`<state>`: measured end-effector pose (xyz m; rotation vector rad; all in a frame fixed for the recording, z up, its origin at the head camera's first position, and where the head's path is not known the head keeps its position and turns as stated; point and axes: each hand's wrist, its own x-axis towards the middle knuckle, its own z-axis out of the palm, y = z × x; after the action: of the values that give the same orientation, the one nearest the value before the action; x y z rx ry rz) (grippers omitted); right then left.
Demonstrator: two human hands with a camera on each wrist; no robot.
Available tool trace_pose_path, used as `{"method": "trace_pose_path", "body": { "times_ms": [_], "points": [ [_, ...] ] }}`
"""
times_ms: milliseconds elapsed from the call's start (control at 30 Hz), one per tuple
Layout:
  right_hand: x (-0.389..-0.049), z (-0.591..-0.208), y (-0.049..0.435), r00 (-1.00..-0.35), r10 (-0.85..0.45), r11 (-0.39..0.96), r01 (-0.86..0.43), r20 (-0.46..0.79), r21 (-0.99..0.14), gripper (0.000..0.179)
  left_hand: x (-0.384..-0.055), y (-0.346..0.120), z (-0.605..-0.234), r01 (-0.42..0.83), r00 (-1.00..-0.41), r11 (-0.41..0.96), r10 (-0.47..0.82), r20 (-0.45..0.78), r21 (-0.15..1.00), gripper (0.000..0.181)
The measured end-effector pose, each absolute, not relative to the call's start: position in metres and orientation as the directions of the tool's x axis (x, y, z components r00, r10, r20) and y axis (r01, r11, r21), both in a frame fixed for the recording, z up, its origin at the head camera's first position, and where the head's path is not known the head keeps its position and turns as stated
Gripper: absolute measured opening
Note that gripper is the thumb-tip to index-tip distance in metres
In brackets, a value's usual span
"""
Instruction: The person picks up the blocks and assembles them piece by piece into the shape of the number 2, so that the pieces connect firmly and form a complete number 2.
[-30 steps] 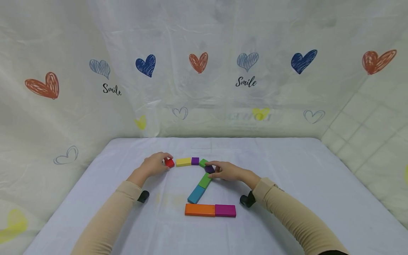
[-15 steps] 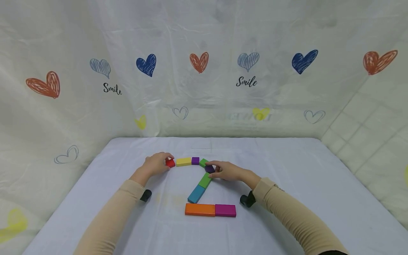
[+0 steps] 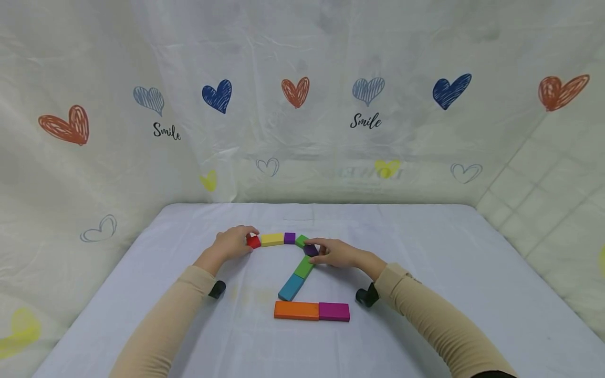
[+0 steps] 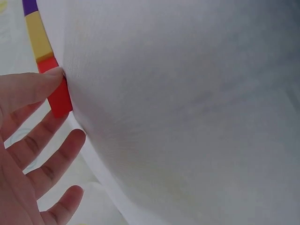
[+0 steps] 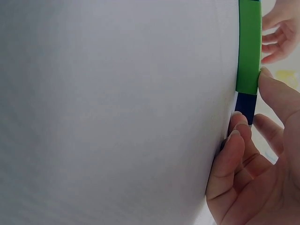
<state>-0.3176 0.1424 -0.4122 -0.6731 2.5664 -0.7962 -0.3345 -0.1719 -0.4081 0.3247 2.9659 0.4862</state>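
Note:
My left hand (image 3: pixel 230 243) pinches a small red block (image 3: pixel 254 241) between thumb and fingers. In the left wrist view that red block (image 4: pixel 58 93) meets the end of a yellow block (image 4: pixel 39 35). My right hand (image 3: pixel 337 253) has its thumb and index finger at either side of a dark purple block (image 3: pixel 311 250), which lies between a small green block (image 3: pixel 301 240) and a longer green block (image 3: pixel 304 267). The right wrist view has the thumb against the longer green block (image 5: pixel 249 47), with other fingers curled beside the dark block (image 5: pixel 245 108), partly covering it.
A purple block (image 3: pixel 290 238) sits between the yellow and small green ones. A blue block (image 3: pixel 290 287) continues the slanted line. Below it lie an orange block (image 3: pixel 296 310) and a magenta block (image 3: pixel 334 312), end to end. White cloth covers the table (image 3: pixel 425 252).
My left hand has moved slightly right with the red block, bringing it up to the yellow block's end. The right hand has stayed in place.

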Motion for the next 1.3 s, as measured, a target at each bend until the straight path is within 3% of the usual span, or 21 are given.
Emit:
{"method": "trace_pose_path", "body": {
  "times_ms": [1300],
  "points": [
    [-0.3184, -0.4126, 0.1420, -0.817, -0.540, 0.723, -0.329, -0.200, -0.607, 0.061, -0.3407, -0.1727, -0.4147, 0.164, -0.973, 0.920, 0.210, -0.094, 0.357, 0.043]
  ]
}}
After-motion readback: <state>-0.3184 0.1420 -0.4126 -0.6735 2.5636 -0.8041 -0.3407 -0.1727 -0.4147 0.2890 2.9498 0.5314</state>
